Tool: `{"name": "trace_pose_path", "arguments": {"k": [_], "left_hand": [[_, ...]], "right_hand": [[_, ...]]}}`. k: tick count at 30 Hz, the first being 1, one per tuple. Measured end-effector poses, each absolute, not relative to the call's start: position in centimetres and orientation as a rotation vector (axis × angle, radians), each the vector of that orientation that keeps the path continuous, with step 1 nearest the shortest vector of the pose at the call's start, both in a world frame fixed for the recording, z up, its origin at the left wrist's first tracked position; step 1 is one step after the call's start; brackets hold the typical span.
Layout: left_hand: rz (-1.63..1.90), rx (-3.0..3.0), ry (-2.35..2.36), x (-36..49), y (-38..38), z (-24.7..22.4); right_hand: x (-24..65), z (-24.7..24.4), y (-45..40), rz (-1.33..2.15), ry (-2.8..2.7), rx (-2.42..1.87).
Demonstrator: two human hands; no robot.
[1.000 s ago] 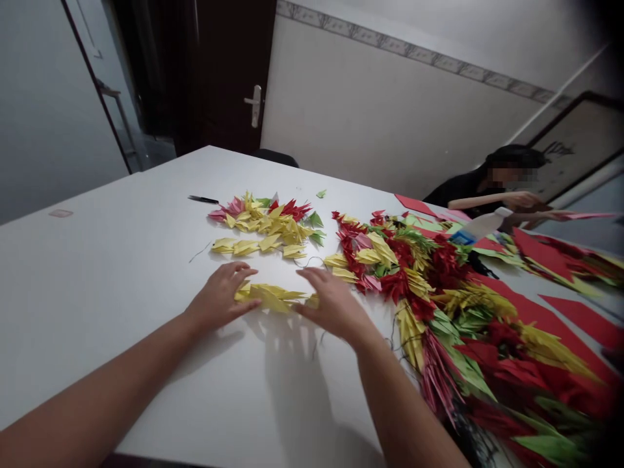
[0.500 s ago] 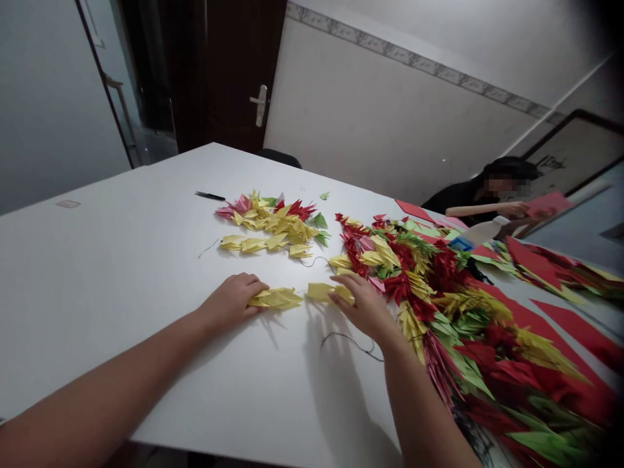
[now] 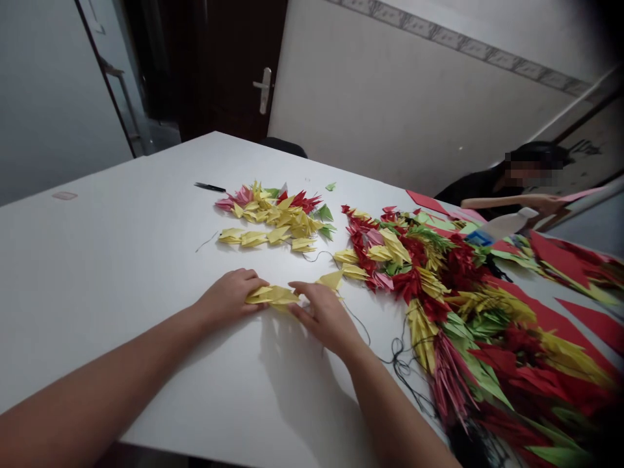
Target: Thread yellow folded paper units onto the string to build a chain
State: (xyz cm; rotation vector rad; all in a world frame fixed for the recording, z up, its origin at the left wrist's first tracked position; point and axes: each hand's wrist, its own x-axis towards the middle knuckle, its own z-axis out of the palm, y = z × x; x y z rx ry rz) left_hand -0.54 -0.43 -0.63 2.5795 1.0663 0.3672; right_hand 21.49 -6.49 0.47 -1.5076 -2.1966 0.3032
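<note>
One white table (image 3: 121, 260) carries everything. At its right, a long heap of red, yellow and green folded paper pieces (image 3: 463, 305) lies tangled with black thread (image 3: 400, 364); a smaller yellow cluster (image 3: 277, 221) sits farther back. The left hand (image 3: 229, 298), fingers curled, pinches a short string of yellow folded pieces (image 3: 271, 296). The right hand (image 3: 324, 315) rests flat and open, touching its other end.

Showing on one white table (image 3: 97, 260): two bare hands of the wearer, left hand (image 3: 229, 298) and right hand (image 3: 324, 315); one black pen (image 3: 209, 187); one white bottle (image 3: 507, 224); one other person (image 3: 511, 179) sitting at the far edge. Folded paper pieces are lying in two heaps, small heap (image 3: 275, 218) and large heap (image 3: 463, 305), too many to count.
</note>
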Motion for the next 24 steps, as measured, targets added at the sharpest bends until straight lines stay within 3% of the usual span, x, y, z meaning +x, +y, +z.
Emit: {"name": "trace_pose_path", "arguments": {"k": [5, 11, 15, 24], "left_hand": [[0.36, 2.565, 1.084, -0.4, -0.5, -0.6], [0.343, 2.521, 1.115, -1.4, 0.1, -0.5], [0.291, 2.52, 1.154, -2.0, 0.5, -0.3], [0.179, 2.521, 1.198, -3.4, 1.0, 0.1]], "right_hand": [[21.1, -0.7, -6.0, 0.404, -2.043, -1.531], [25.2, 0.0, -6.6, 0.203, -2.022, -1.424], [27.9, -0.1, -6.3, 0.154, -1.963, -1.574], [27.0, -2.5, -4.5, 0.604, -1.643, -1.571]]}}
